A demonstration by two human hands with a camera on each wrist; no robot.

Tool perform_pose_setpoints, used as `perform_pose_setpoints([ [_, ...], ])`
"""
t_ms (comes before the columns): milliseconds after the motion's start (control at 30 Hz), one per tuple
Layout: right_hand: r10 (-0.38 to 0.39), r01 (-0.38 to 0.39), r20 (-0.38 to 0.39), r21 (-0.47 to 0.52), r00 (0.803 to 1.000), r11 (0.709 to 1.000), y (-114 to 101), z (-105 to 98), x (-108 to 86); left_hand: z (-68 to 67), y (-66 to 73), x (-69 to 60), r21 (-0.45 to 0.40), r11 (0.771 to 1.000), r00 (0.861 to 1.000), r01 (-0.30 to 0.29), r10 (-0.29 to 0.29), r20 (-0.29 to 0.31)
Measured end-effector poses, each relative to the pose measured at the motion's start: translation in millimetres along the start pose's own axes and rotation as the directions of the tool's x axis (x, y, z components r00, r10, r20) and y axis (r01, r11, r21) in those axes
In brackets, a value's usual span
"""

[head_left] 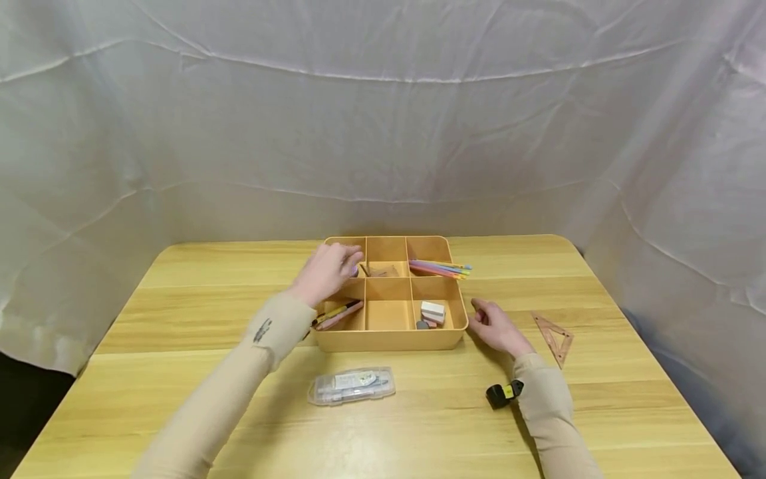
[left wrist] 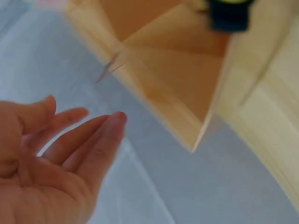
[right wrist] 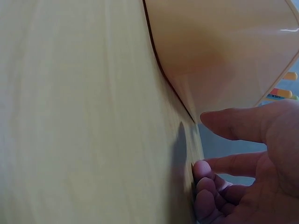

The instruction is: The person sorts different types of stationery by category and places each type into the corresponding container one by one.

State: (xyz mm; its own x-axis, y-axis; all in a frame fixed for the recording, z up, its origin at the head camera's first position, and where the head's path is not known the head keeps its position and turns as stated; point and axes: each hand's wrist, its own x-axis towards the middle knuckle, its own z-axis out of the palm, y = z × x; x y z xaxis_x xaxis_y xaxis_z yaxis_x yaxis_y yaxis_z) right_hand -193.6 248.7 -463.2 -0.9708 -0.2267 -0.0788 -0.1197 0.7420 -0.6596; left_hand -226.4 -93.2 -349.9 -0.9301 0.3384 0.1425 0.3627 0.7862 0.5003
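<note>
My left hand hovers over the back left compartment of an orange divided organizer box. Its fingers are loosely bent with nothing between them, as the left wrist view confirms. That compartment is mostly hidden under the hand. Beside it, the back middle compartment holds flat brownish translucent pieces. My right hand rests on the table just right of the box, fingers relaxed and holding nothing. Colored pencils lean out of the back right compartment. Pens lie in the front left one, white erasers in the front right one.
A clear plastic case with a pen-like item inside lies in front of the box. To the right of my right hand is a brownish set square. A black device sits at my right wrist. Grey cloth hangs behind the table.
</note>
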Motion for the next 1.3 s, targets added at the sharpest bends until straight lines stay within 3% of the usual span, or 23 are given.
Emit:
perform_pose_setpoints([
  [133, -0.009, 0.009, -0.001, -0.003, 1.000, 1.000, -1, 0, -3.6, -11.7, -16.8, -28.3, -0.184, 0.982, 0.999, 0.028, -0.033, -0.025],
  [200, -0.010, 0.010, -0.004, -0.005, 1.000, 1.000, -1, 0, -5.1, -10.4, -28.5, -42.8, -0.293, 0.953, 0.996, 0.074, -0.083, -0.020],
  [300, -0.013, 0.013, -0.008, -0.016, 1.000, 1.000, 0, -1, -6.9, 2.7, -46.6, -60.7, -0.423, 0.897, 0.991, 0.126, -0.131, 0.019],
  [467, -0.005, 0.005, -0.003, -0.025, 1.000, 1.000, 0, -2, -7.7, 25.9, -62.5, -79.8, -0.620, 0.779, 0.995, 0.095, -0.054, 0.085],
  [533, -0.004, 0.004, -0.003, -0.023, 1.000, 1.000, -1, -3, -7.7, 32.4, -63.8, -82.3, -0.656, 0.753, 0.998, 0.049, -0.008, 0.065],
  [600, 0.001, -0.001, -0.006, -0.024, 1.000, 1.000, -1, -3, -7.5, 37.8, -63.7, -82.7, -0.659, 0.752, 0.999, 0.012, 0.017, 0.038],
  [667, -0.002, 0.002, -0.008, -0.027, 1.000, 1.000, -2, -3, -7.4, 41.9, -62.6, -83.1, -0.647, 0.762, 1.000, 0.012, 0.007, 0.027],
  [967, -0.018, 0.017, -0.007, -0.032, 1.000, 0.999, -1, -4, -7.0, 51.6, -56.9, -85.4, -0.546, 0.830, 0.994, 0.113, -0.099, 0.055],
  [1300, -0.008, 0.008, -0.008, -0.029, 1.000, 1.000, 1, -7, -9.3, 57.6, -57.8, -83.3, -0.563, 0.817, 0.992, 0.124, -0.088, 0.090],
])
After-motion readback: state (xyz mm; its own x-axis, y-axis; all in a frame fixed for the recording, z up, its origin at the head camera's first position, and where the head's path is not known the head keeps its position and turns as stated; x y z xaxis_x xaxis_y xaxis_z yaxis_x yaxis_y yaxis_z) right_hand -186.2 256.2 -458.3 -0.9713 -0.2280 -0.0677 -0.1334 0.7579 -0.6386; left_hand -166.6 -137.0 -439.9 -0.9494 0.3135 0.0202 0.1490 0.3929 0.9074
